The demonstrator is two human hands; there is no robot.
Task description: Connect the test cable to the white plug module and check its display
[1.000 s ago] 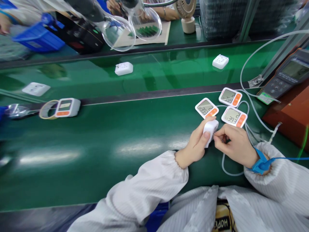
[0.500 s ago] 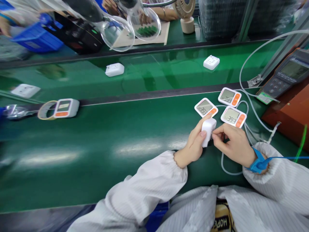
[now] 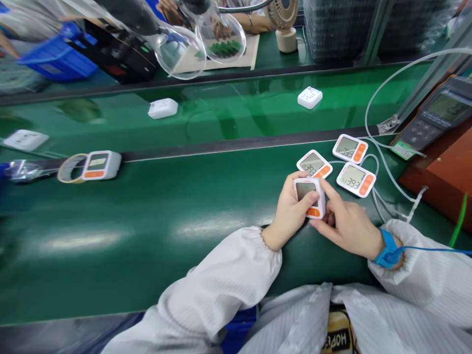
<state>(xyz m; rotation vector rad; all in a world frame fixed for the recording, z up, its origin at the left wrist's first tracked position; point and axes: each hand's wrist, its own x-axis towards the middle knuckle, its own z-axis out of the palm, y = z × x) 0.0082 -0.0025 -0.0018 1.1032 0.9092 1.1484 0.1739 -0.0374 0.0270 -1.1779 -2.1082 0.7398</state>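
Note:
My left hand [image 3: 289, 211] and my right hand [image 3: 342, 223] both grip a small white monitor unit [image 3: 309, 195] with a blank grey screen and an orange button, its face turned up toward me. The left thumb lies across its front. Just beyond it, three like units lie on the green bench: one [image 3: 314, 163] nearest my fingers, one [image 3: 350, 148] farther back, one [image 3: 356, 179] to the right, all showing digits and joined to clear tubing [image 3: 379, 196]. A blue wrist strap [image 3: 387, 248] circles my right wrist.
White units [image 3: 162, 108], [image 3: 309, 97], [image 3: 25, 139] ride the green conveyor [image 3: 239, 105] behind. Another monitor [image 3: 100, 164] and a tape roll [image 3: 70, 168] lie at left. A grey meter [image 3: 435, 115] sits on an orange box [image 3: 446, 172] at right. Two magnifier lenses [image 3: 184, 49] hang overhead.
I have turned the unit in my hands from its white back to its screen face. The white units on the conveyor have drifted left.

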